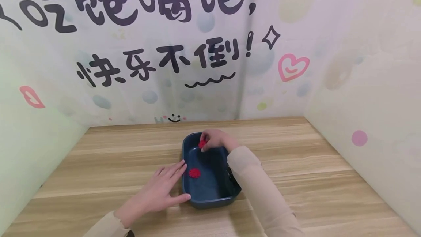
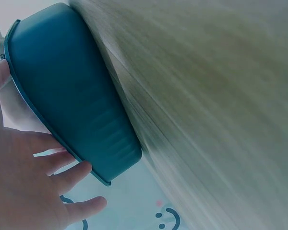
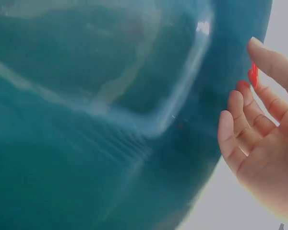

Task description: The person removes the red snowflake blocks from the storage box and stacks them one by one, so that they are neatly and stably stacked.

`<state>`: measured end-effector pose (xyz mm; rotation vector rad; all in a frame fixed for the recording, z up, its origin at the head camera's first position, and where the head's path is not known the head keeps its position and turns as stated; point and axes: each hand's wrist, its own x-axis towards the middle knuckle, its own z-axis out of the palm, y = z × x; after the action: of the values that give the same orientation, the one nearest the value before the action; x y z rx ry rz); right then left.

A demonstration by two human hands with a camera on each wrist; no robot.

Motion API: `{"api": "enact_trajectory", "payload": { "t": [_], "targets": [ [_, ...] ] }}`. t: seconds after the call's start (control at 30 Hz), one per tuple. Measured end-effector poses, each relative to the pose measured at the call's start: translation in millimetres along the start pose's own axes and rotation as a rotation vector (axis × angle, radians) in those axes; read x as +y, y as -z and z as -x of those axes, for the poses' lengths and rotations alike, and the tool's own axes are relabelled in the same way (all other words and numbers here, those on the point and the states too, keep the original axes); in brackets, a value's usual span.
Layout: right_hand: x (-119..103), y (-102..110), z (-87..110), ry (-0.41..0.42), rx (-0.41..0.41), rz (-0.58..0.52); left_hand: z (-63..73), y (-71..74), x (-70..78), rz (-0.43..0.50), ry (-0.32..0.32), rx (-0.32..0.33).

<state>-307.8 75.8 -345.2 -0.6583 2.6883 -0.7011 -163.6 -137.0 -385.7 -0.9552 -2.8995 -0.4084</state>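
A dark blue rectangular basin (image 1: 210, 203) stands on the wooden table. My left hand (image 1: 161, 189) rests along its left rim with the fingers spread and straight; in the left wrist view the fingertips touch the basin's outer side (image 2: 72, 81). Over the far end of the basin, my right hand (image 1: 215, 139) pinches a small red flower-shaped piece (image 1: 202, 144) between thumb and index finger. Seen from the right wrist, that piece shows edge-on as a thin red strip, with the other fingers loosely bent. A second red flower-shaped piece (image 1: 194, 173) lies inside the basin near its left wall.
The wooden table (image 1: 125, 149) spreads around the basin. A white printed backdrop (image 1: 210, 98) with large black characters rises behind it, and pale side panels (image 1: 368, 94) close in at left and right. The right sleeve (image 1: 260, 182) covers part of the basin's right side.
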Motion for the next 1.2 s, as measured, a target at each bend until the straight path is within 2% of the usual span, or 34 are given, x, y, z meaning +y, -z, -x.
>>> {"api": "enact_trajectory", "payload": {
  "t": [0.2,0.47,0.77,1.2],
  "targets": [
    [-1.4,15.4,4.7,0.046,-0.015,-0.046,0.4,0.7,-0.1,-0.003,0.003,0.000],
    [2.7,31.0,16.3,0.086,0.005,0.016,-1.4,0.7,-0.7,0.000,0.024,-0.016],
    [23.0,34.2,26.9,0.192,0.018,0.031,-0.1,0.4,-0.3,-0.009,-0.021,0.024],
    [55.1,39.0,49.4,0.201,0.075,0.038,0.8,0.3,0.5,-0.017,-0.021,0.032]
  ]
}}
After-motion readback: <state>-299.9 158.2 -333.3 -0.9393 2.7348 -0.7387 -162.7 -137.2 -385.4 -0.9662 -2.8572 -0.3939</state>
